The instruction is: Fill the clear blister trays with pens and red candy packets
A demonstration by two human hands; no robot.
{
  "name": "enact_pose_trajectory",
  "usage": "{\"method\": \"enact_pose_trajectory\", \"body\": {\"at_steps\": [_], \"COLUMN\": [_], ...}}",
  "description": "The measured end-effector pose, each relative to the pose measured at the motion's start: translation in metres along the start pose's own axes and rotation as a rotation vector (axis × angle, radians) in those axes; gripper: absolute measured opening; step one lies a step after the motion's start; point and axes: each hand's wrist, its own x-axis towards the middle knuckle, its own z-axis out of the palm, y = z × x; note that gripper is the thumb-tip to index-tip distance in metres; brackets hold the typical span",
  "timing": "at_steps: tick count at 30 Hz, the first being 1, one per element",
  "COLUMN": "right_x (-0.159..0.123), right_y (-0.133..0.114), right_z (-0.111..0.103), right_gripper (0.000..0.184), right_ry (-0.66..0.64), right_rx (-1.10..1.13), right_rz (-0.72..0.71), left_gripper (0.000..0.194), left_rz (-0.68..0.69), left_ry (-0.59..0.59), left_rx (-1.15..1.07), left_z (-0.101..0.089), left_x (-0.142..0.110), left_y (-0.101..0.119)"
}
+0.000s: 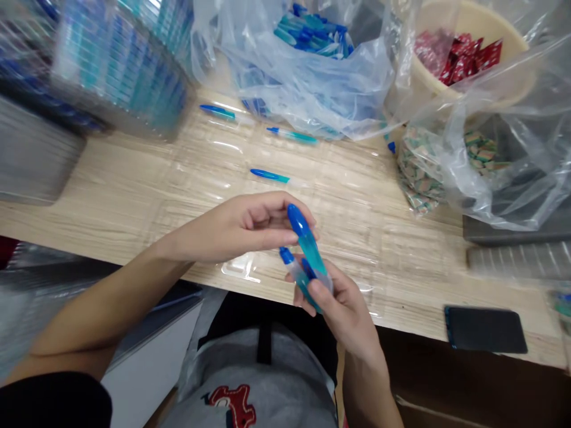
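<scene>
Nearest, grey apron [285, 380]: worn at the person's front, a red patch on it.
Right hand [343, 306]: closed, thumb laid over and fingers curled behind the lower parts of two blue-and-teal pens [312, 252].
Pens in hand: tilted, blue ends up, over the table's near edge; a further blue part shows between them, too covered to identify.
Left hand [232, 229]: fingers bent, thumb slightly apart from them, around the blue end of the upper pen; whether they grip it, I cannot tell.
Phone [486, 329]: lying flat, dark, near the table edge at right.
Clear plastic trays [243, 270]: spread on the wood-grain tabletop [111, 178], outlines faint.
Loose pens [270, 175]: three, one just beyond the left hand, two farther off.
Bag of small tan-and-green pieces [419, 160]: at right.
Clear boxes of upright pens [120, 71]: at left, blurred.
Plastic bag [303, 83]: open, many pens inside.
Cream tub [499, 21]: far right, holding red packets [468, 56].
</scene>
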Motion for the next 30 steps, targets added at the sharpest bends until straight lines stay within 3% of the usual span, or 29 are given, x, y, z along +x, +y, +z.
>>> {"method": "enact_pose_trajectory", "body": {"at_steps": [4,9,12,15,19,22,27,30], "right_x": [-0.007,-0.010,-0.009,-0.007,-0.006,-0.005,-0.005,-0.005], "right_y": [-0.003,-0.005,-0.003,0.002,0.009,0.014,0.018,0.019], "right_z": [-0.001,0.005,0.005,-0.001,-0.011,-0.018,-0.020,-0.019], "right_gripper": [0.029,0.024,0.023,0.020,0.019,0.021,0.022,0.022], "right_ry": [0.100,0.249,0.291,0.326,0.379,0.391,0.404,0.393], "right_rx": [0.052,-0.208,-0.254,-0.213,-0.191,-0.182,-0.205,-0.210], "right_rz": [-0.098,-0.152,-0.169,-0.196,-0.162,-0.106,-0.068,-0.071], "left_gripper": [0.022,0.022,0.016,0.012,0.016,0.021,0.035,0.034], "left_rz": [0.023,0.025,0.071,0.110,0.023,-0.030,-0.127,-0.189], "left_ry": [0.102,0.160,0.203,0.188,0.119,0.258,0.716,0.774], "left_rx": [0.044,0.076,0.069,0.127,0.248,0.329,0.579,0.751], "left_z": [-0.007,-0.005,-0.004,-0.002,-0.009,-0.036,-0.116,-0.153], "left_x": [-0.010,-0.022,-0.027,-0.032,-0.043,-0.051,-0.043,-0.026], "left_y": [-0.001,0.003,0.001,-0.009,-0.034,-0.060,-0.104,-0.121]}}
